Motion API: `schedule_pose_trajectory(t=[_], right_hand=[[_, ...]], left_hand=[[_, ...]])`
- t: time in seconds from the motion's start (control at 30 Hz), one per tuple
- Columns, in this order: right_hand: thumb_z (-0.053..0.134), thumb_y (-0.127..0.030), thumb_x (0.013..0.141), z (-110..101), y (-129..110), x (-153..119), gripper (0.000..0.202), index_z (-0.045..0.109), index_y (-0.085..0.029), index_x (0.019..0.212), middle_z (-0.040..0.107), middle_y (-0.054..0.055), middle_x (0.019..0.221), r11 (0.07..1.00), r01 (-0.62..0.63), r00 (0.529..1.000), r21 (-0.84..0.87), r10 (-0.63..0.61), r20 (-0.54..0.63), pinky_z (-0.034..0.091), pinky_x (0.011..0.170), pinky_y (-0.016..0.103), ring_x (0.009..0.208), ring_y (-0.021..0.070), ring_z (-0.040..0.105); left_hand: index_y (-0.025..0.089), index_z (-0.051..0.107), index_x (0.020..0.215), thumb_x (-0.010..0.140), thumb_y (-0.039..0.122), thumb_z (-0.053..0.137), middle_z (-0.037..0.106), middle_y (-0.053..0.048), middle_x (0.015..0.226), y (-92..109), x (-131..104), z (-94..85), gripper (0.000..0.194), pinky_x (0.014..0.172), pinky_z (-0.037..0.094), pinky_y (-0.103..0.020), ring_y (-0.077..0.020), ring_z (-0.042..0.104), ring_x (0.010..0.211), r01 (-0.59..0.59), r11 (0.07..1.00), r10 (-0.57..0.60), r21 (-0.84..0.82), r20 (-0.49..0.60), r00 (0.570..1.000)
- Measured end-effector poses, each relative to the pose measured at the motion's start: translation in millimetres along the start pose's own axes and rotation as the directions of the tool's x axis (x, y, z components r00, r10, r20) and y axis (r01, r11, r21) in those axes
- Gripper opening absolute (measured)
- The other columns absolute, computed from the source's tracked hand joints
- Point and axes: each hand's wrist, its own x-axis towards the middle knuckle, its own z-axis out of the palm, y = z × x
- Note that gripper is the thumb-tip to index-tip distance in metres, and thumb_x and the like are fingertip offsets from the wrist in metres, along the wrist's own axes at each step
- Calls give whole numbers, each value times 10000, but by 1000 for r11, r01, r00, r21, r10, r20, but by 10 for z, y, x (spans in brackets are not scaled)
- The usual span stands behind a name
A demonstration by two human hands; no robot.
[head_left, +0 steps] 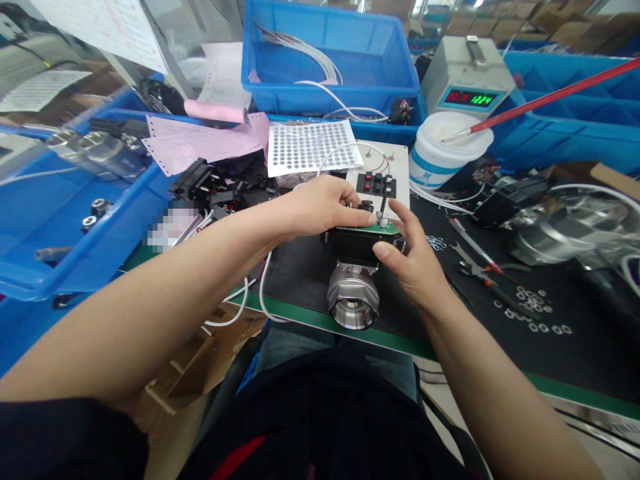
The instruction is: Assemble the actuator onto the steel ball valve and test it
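Note:
A steel valve body (353,297) with a threaded round opening faces me at the front of the bench. On top of it sits a black actuator housing (350,245), with a green circuit board (385,228) on its upper side. My left hand (325,208) reaches across from the left, fingers curled and thumb laid along the board beside a small metal part. From the right, my right hand (413,260) grips the housing, its thumb against the near side and its fingers behind. The board's far edge is hidden by the hands.
Behind the valve stands a panel with red and black switches (375,183). A white tub (445,150) holds a red-handled brush; a power supply (467,83) sits behind it. Blue bins (325,100) line the back. Pliers (493,280), loose rings (533,300) and another valve (545,233) lie right.

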Motion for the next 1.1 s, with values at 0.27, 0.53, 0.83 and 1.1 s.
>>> schedule_pose_trajectory(t=[0.27, 0.53, 0.83, 1.1], right_hand=[[722, -460, 639, -5, 14, -1, 760, 337, -218, 1247, 530, 100, 1160, 1000, 7, 1000, 2, -7, -8, 450, 922, 376, 1080, 245, 518], [722, -460, 641, -3, -1, -6, 742, 347, -234, 1240, 537, 90, 1158, 1000, 7, 1000, -3, -7, -7, 444, 927, 390, 1075, 243, 521], [704, -509, 637, -3, 29, -2, 769, 340, -232, 1255, 539, 89, 1141, 999, 14, 1000, -35, -15, -25, 447, 920, 399, 1072, 253, 520], [707, -522, 629, -5, 10, -5, 775, 342, -237, 1250, 536, 91, 1147, 999, -11, 1000, -47, 10, -21, 441, 926, 411, 1069, 253, 521]], left_hand=[[152, 602, 671, 666, 397, 631, 499, 16, 571, 8, 0, -6, 246, 516, 261, -253, -94, 402, 517, 1, 1000, -1, 11, 12, 1000], [152, 603, 676, 658, 409, 634, 500, 12, 587, 10, 3, -2, 259, 527, 260, -258, -98, 411, 534, 20, 1000, -21, 21, 8, 1000], [153, 610, 680, 661, 413, 627, 511, 6, 580, 4, 9, 4, 262, 524, 250, -266, -106, 422, 533, 3, 1000, -4, 28, 3, 1000], [160, 602, 669, 664, 417, 627, 514, 9, 584, 3, 11, 0, 259, 526, 261, -260, -104, 420, 535, 1, 1000, -1, 26, 7, 1000]])
